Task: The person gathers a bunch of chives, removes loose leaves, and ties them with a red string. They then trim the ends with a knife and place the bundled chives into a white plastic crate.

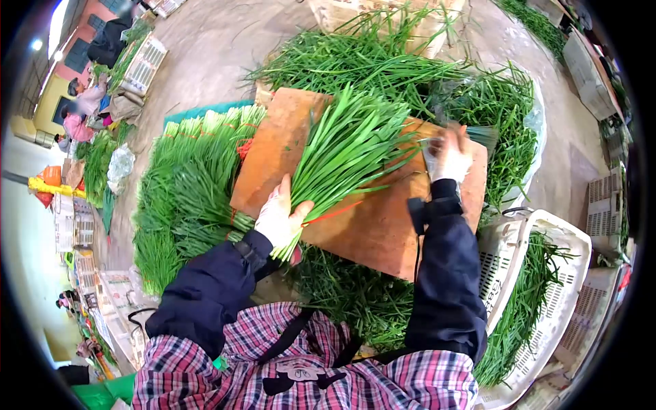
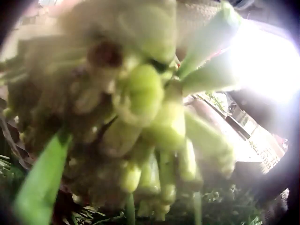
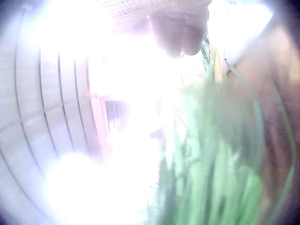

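My left hand point(image 1: 280, 215) grips a bunch of green garlic chives point(image 1: 355, 150) near its pale stem ends, over a brown board point(image 1: 280, 126). A thin red tie point(image 1: 333, 212) trails beside the stems. In the left wrist view the cut ends of the bunch point(image 2: 140, 96) fill the middle, close and blurred. Over the board's right part is my right hand point(image 1: 452, 156), blurred, its fingertips point(image 3: 190, 40) curled at the top of the right wrist view. A few thin green strands show beside these fingers; I cannot tell whether they are held. Chive leaves point(image 3: 206, 173) spread below them.
Tied chive bundles point(image 1: 191, 164) lie stacked left of the board. Loose chives point(image 1: 362, 61) heap behind it and to its right. A white plastic crate point(image 1: 577, 256) with chives stands at the right. Several people point(image 1: 85, 99) sit farther back at the left.
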The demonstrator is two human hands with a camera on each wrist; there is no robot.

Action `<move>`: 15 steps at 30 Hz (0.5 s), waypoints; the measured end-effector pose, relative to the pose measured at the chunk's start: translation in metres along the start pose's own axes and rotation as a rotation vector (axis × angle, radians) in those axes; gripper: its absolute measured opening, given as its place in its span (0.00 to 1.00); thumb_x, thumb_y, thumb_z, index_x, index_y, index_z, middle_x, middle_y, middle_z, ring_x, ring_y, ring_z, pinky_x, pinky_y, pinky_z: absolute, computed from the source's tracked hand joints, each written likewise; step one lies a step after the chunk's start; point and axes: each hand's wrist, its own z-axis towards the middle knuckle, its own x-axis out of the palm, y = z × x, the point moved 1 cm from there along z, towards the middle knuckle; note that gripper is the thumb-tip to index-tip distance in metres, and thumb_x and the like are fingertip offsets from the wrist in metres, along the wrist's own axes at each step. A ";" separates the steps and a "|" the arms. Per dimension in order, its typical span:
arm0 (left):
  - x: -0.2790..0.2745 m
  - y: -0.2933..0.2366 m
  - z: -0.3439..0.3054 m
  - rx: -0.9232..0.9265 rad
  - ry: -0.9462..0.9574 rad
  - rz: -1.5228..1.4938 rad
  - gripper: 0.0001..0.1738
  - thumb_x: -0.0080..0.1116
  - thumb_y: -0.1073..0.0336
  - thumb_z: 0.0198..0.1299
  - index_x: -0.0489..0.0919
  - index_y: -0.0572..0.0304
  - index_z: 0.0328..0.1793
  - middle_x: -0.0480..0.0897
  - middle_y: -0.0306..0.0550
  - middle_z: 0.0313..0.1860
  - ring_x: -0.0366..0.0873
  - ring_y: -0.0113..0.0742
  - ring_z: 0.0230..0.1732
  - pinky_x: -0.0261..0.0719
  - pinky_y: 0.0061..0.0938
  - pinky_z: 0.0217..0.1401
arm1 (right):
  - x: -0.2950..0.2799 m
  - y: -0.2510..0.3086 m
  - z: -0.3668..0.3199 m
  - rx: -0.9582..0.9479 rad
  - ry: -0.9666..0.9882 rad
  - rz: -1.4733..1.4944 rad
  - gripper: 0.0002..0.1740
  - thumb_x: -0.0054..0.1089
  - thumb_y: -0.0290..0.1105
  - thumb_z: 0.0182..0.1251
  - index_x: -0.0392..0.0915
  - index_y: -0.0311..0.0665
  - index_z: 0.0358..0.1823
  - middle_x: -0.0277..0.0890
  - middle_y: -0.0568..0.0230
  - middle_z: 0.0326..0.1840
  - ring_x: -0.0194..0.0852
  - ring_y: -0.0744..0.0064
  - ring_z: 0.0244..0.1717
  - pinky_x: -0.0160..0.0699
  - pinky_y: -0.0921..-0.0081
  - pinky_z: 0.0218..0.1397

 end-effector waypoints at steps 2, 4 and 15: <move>-0.012 0.003 0.003 -0.032 0.079 -0.115 0.52 0.58 0.40 0.60 0.52 0.73 0.77 0.66 0.72 0.69 0.66 0.63 0.67 0.66 0.41 0.69 | 0.020 0.044 -0.031 -0.046 -0.162 -0.017 0.31 0.62 0.32 0.66 0.64 0.36 0.69 0.74 0.57 0.56 0.79 0.70 0.35 0.78 0.74 0.28; -0.031 0.009 0.013 -0.220 0.296 -0.577 0.58 0.57 0.31 0.58 0.50 0.72 0.78 0.59 0.67 0.76 0.60 0.51 0.75 0.62 0.33 0.73 | 0.010 0.048 -0.061 0.011 0.026 -0.092 0.27 0.61 0.37 0.67 0.69 0.36 0.65 0.78 0.56 0.50 0.80 0.69 0.32 0.78 0.74 0.28; -0.021 0.008 0.019 -0.320 0.429 -0.967 0.52 0.65 0.35 0.54 0.61 0.63 0.75 0.74 0.50 0.66 0.73 0.39 0.62 0.75 0.34 0.58 | 0.045 -0.031 -0.230 0.840 0.424 -0.151 0.30 0.61 0.47 0.67 0.66 0.40 0.64 0.75 0.60 0.54 0.79 0.64 0.47 0.85 0.64 0.40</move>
